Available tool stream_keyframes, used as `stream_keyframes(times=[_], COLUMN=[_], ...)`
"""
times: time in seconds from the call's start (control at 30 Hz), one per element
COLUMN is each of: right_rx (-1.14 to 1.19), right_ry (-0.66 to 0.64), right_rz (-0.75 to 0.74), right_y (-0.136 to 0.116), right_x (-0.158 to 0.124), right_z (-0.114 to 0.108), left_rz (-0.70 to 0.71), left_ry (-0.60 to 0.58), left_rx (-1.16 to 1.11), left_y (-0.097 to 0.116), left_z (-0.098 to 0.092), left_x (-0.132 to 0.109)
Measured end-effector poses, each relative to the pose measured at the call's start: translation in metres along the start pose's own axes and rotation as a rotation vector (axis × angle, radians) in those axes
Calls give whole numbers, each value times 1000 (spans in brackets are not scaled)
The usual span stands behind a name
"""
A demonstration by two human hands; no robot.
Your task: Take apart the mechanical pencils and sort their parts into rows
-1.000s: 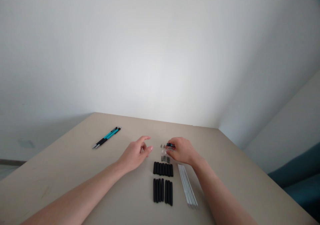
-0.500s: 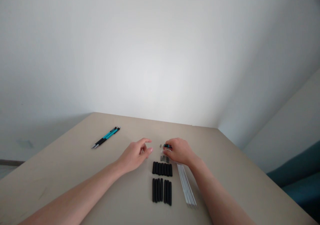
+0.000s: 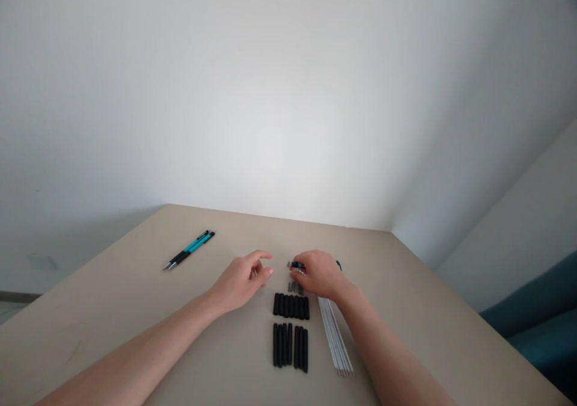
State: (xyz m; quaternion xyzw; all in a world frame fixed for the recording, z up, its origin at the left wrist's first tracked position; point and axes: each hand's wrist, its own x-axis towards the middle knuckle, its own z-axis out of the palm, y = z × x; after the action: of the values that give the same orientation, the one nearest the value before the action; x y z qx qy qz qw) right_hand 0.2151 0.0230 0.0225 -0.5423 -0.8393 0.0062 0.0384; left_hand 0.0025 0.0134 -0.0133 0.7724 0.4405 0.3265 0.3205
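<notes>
My right hand (image 3: pixel 318 272) is closed around a teal-and-black pen barrel (image 3: pixel 297 265), which lies sideways under the fingers and shows at both sides of the hand. A small metal piece (image 3: pixel 289 264) sits at the barrel's left end; whether they touch I cannot tell. Below the fingertips are several small springs (image 3: pixel 295 287), partly covered by the hand. To the left, my left hand (image 3: pixel 243 278) hovers with thumb and index finger apart, holding nothing.
Two rows of black tubes (image 3: pixel 291 306) lie in front of the springs. White refills (image 3: pixel 334 337) lie beside my right forearm. Two teal-and-black pens (image 3: pixel 189 250) rest at the far left of the table (image 3: pixel 216 358). A wall (image 3: pixel 279 93) stands behind.
My right fingers and the pen barrel have shifted slightly left, up to the small metal piece. The barrel's other end now shows right of the hand. My left hand is nearly still.
</notes>
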Motion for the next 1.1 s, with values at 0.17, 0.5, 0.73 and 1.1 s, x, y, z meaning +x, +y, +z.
stream_keyframes(times=[0.17,0.5,0.73,1.1], right_rx=[106,95,122,110], right_ry=[27,-55,-85,-94], right_rz=[-120,-143,-146,-157], right_y=[5,5,5,0], right_x=[-4,-5,-6,-7], right_z=[-6,-5,-6,-9], left_rz=[-4,6,5,25], left_ry=[5,-95,-110,-143], left_rx=[5,-5,-11,-32], left_y=[-2,3,2,8], left_z=[0,-1,0,-2], left_x=[0,-1,-1,-3])
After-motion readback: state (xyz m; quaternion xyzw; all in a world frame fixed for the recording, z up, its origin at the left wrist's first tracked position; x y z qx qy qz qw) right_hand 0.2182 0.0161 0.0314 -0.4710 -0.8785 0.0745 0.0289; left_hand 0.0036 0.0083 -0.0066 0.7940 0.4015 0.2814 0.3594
